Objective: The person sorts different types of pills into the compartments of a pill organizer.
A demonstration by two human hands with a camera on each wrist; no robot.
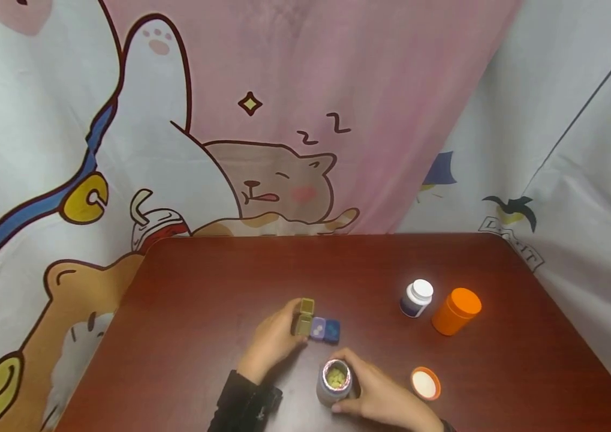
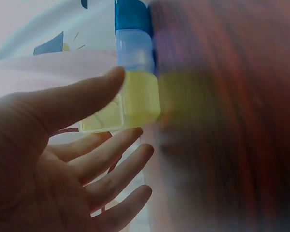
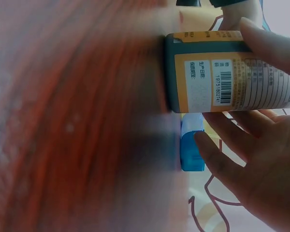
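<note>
A small pill organizer (image 1: 318,328) sits on the table, with a yellow, a purple and a blue compartment in a row. The yellow lid (image 1: 307,306) is flipped up. My left hand (image 1: 273,339) holds the yellow end (image 2: 142,99) between thumb and fingers; the other compartments stick out to the right. Just in front, my right hand (image 1: 378,390) grips an uncapped bottle (image 1: 329,396) round its side, fingers and thumb on opposite sides. Yellowish tablets (image 1: 336,378) show through its mouth. The right wrist view shows its orange and dark green label (image 3: 208,82) with a barcode, the bottle upright on the table.
An orange-rimmed cap (image 1: 425,383) lies with its white inside up, right of my right hand. Farther back on the right stand a white-capped bottle (image 1: 415,298) and an orange bottle (image 1: 453,315). A printed cloth (image 1: 381,120) hangs behind the dark red table (image 1: 202,276).
</note>
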